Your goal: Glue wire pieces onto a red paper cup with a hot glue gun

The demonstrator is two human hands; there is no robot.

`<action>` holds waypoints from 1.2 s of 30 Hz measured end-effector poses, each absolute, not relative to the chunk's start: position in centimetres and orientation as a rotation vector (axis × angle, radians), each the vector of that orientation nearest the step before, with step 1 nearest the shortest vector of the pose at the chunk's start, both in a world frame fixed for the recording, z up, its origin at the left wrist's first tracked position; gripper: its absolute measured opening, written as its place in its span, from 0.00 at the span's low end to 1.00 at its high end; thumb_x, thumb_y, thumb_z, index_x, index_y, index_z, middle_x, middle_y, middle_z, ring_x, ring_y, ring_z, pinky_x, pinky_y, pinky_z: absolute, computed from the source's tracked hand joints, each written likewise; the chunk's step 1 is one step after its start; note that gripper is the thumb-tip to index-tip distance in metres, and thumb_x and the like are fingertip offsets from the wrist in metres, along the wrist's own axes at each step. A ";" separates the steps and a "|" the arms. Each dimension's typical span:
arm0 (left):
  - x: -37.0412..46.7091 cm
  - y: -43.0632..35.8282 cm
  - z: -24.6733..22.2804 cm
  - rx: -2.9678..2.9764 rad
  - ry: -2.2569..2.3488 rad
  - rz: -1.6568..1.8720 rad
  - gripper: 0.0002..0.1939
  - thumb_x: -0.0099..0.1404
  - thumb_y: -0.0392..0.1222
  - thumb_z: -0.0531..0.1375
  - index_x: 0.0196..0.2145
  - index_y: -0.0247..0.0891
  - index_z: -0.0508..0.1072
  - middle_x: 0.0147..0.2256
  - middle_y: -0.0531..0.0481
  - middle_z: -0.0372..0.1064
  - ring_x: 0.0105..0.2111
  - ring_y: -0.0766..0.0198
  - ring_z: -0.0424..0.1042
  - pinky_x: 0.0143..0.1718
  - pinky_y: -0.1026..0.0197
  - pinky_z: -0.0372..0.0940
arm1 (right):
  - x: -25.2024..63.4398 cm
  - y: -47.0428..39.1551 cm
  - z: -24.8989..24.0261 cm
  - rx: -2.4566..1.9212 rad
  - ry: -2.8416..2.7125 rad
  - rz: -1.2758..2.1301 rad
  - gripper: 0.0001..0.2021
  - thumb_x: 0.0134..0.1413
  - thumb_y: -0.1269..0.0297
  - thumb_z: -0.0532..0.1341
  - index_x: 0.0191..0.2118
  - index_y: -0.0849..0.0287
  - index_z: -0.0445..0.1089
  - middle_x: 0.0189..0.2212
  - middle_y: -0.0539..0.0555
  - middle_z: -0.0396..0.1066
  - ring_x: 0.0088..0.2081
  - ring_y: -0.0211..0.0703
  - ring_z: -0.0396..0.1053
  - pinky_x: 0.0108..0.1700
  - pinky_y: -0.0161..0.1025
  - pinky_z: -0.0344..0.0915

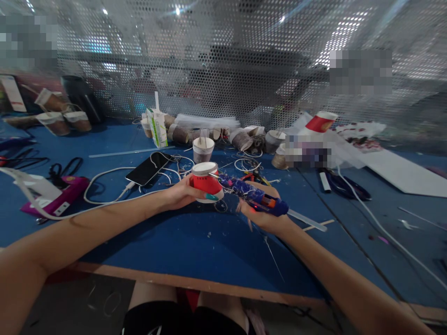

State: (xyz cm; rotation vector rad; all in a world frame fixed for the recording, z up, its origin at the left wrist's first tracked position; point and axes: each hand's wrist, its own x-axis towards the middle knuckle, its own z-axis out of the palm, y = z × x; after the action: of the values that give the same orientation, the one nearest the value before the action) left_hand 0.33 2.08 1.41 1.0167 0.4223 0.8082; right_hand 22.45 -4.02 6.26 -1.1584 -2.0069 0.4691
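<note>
My left hand (184,190) is wrapped round a red paper cup (204,182) with a white rim, held upright above the blue table. A teal thumbnail shows against the cup's lower side. In my right hand (263,211) is a blue glue gun (251,191), its metal nozzle pointing left and at the cup's upper right side, just below the rim. A clear glue stick (307,220) extends behind the gun. Whether the nozzle touches the cup is too small to tell.
Behind the red cup stands a string-wrapped cup (203,149). A phone (149,168) with a white cable lies left, near a purple power strip (57,196). More wrapped cups line the metal mesh screen. A white board (408,172) lies right. The table's front edge (167,280) is near my lap.
</note>
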 end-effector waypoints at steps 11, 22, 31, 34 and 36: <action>0.4 2.0 1.4 1.016 0.392 0.833 0.26 0.39 0.30 0.72 0.39 0.37 0.75 0.34 0.51 0.77 0.37 0.60 0.74 0.48 0.54 0.65 | 22.7 -3.6 5.9 -1.118 -2.023 0.450 0.11 0.48 0.64 0.59 0.21 0.54 0.55 0.18 0.48 0.61 0.21 0.38 0.59 0.25 0.38 0.58; 0.5 2.1 1.2 1.004 0.368 0.838 0.32 0.39 0.30 0.71 0.45 0.38 0.75 0.38 0.49 0.77 0.41 0.58 0.74 0.46 0.56 0.65 | 22.9 -3.5 5.9 -1.136 -1.988 0.383 0.12 0.46 0.66 0.59 0.19 0.54 0.55 0.17 0.49 0.62 0.20 0.38 0.61 0.24 0.37 0.61; 0.7 2.1 1.3 0.957 0.389 0.853 0.34 0.35 0.28 0.71 0.44 0.39 0.75 0.37 0.51 0.77 0.40 0.60 0.74 0.43 0.59 0.66 | 22.9 -3.2 6.0 -1.103 -1.955 0.412 0.13 0.44 0.67 0.58 0.18 0.53 0.53 0.15 0.48 0.61 0.19 0.37 0.59 0.22 0.36 0.59; 0.6 2.1 1.3 0.965 0.375 0.837 0.34 0.36 0.28 0.71 0.44 0.40 0.75 0.38 0.51 0.77 0.41 0.60 0.74 0.44 0.58 0.66 | 22.9 -3.2 5.9 -1.113 -1.951 0.435 0.13 0.45 0.67 0.59 0.18 0.53 0.53 0.15 0.48 0.61 0.19 0.37 0.60 0.22 0.36 0.60; 0.5 2.2 1.2 0.966 0.372 0.830 0.34 0.36 0.28 0.71 0.45 0.40 0.75 0.38 0.50 0.77 0.41 0.60 0.74 0.45 0.58 0.66 | 23.0 -3.2 5.7 -1.121 -1.944 0.453 0.13 0.45 0.67 0.60 0.18 0.54 0.54 0.15 0.48 0.61 0.19 0.37 0.61 0.22 0.36 0.60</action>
State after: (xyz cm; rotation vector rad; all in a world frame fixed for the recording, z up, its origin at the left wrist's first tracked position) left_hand 0.50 2.16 1.18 0.9662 0.3716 0.8303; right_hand 23.01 -3.20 5.75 -1.1210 -1.9438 0.4528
